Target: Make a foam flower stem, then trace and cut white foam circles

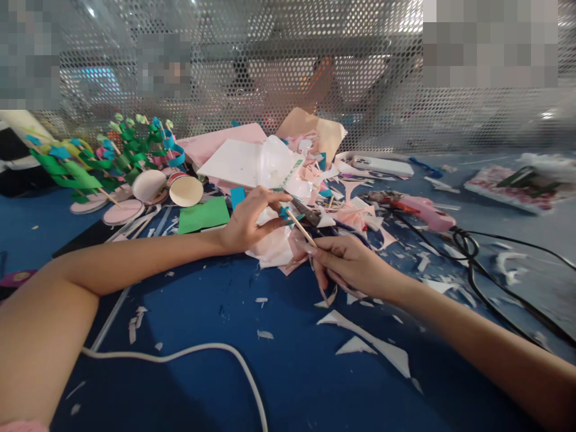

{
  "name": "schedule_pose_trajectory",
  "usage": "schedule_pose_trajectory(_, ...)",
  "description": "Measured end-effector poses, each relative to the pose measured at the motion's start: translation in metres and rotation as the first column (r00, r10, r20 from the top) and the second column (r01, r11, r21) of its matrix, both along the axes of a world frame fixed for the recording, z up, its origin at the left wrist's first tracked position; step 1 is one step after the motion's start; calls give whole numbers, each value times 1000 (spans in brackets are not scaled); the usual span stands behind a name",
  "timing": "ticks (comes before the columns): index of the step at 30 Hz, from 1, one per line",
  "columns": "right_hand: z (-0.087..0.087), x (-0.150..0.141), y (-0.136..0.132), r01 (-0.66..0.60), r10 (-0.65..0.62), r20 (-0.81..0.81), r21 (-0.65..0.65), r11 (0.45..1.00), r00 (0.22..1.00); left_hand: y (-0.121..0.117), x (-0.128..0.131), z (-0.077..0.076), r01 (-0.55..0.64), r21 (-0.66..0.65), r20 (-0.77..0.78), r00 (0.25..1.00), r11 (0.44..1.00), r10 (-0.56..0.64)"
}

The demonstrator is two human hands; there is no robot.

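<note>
My right hand is closed on a thin wooden stick, gripping its lower end. At the stick's upper end is a small blue paper star. My left hand has its thumb and index finger around that star, one above and one below. Crumpled white paper lies under my left hand. Just beyond the stick are dark scissor-like blades, partly hidden among the scraps. A green paper piece is on the table to the left of my left hand.
Paper plants on sticks stand in round bases at the left. A pink glue gun with a black cord lies right. Behind are a clear plastic cup, a phone and a perforated metal panel. A white cable crosses the front.
</note>
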State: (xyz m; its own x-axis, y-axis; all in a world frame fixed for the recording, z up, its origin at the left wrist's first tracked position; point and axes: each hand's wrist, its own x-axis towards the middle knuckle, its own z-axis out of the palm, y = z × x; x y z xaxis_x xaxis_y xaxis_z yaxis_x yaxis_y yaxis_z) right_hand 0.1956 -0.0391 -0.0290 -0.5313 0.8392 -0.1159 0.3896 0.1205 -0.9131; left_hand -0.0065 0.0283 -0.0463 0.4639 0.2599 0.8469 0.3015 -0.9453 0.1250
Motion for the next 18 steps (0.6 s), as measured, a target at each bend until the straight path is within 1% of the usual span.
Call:
schedule_pose_trajectory(6, 0, 0, 0, 9, -9, -4, 12, 1000, 1000, 0, -1, -2, -5, -36, -8, 1000, 999, 5)
schedule_pose_trajectory(10, 2, -1, -1, 25, -26, -50, -23, 999, 998, 3, 0, -2, -28, -85, -22, 999, 996, 27)
schedule_pose_trajectory(14, 1, 0, -1, 49, -54, -95, -48, 998, 994, 6, 2, -1, 6, -142, -29, 1000, 990, -10)
schedule_pose_trajectory(18, -2, 1, 0, 68, -76, -124, -73, 995, 989, 7, 3, -1, 23, -120, -45, 999, 993, -29)
